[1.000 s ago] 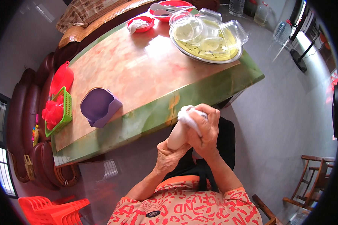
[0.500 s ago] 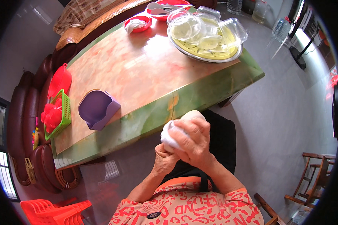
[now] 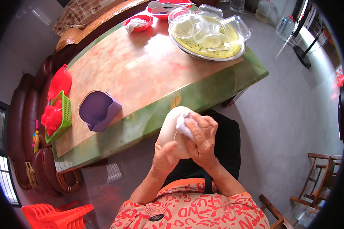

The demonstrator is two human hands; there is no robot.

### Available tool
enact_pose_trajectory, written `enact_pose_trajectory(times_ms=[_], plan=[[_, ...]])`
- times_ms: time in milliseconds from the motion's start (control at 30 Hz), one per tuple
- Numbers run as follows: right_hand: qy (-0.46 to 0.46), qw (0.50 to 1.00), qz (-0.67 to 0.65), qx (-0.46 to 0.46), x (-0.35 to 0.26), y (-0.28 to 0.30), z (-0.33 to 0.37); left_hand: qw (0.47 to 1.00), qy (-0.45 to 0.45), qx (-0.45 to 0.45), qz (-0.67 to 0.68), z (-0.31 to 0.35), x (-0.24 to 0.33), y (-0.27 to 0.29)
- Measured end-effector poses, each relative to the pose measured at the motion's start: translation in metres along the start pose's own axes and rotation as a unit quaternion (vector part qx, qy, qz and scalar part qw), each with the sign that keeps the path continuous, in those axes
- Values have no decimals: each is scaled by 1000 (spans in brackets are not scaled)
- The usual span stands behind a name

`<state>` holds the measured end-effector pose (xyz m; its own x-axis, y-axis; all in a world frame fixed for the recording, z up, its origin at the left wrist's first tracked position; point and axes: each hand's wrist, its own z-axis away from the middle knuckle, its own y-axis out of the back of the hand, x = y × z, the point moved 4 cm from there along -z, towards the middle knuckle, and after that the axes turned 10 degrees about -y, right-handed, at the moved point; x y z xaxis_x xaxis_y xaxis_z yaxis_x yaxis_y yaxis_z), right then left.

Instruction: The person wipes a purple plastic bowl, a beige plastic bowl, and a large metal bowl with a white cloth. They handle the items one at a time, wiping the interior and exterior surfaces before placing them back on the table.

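My left hand (image 3: 165,155) grips the lower left side of a smooth, cream-white rounded object (image 3: 169,128), its thumb lying across the front. Whether it is a bowl or some other vessel I cannot tell. Against its right side my right hand (image 3: 203,139) presses a bunched white cloth (image 3: 184,124), fingers closed over it. Both hands are above my lap, just off the near edge of the table (image 3: 141,133). Nearest on the tabletop, to the left, stands a purple plastic container (image 3: 99,110) with a cut-down front.
A metal-rimmed basin with a yellow strainer (image 3: 187,47) holds several clear plastic tubs at the far right of the table. Red bowls (image 3: 143,26) sit at the back. On the left are a green basket (image 3: 66,114) and a red colander (image 3: 60,82). Red stools (image 3: 57,215) are stacked lower left.
The cream-white object has turned and risen, so much more of its surface shows. My right hand with the cloth has shifted slightly right, and my left thumb now lies across the object.
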<state>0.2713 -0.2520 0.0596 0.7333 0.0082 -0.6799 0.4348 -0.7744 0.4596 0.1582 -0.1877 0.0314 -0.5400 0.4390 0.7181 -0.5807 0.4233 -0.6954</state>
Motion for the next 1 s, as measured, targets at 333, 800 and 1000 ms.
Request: enact_pose_trajectory(times_ms=[333, 800, 1000], plan=[[93, 993, -35, -69, -9, 8, -9, 998, 58, -18, 34, 8, -14, 11], [132, 977, -26, -164, -22, 10, -5, 992, 77, -73, -61, 10, -21, 14], [57, 994, -39, -81, -14, 16, -22, 984, 35, -128, -119, 17, -21, 5]])
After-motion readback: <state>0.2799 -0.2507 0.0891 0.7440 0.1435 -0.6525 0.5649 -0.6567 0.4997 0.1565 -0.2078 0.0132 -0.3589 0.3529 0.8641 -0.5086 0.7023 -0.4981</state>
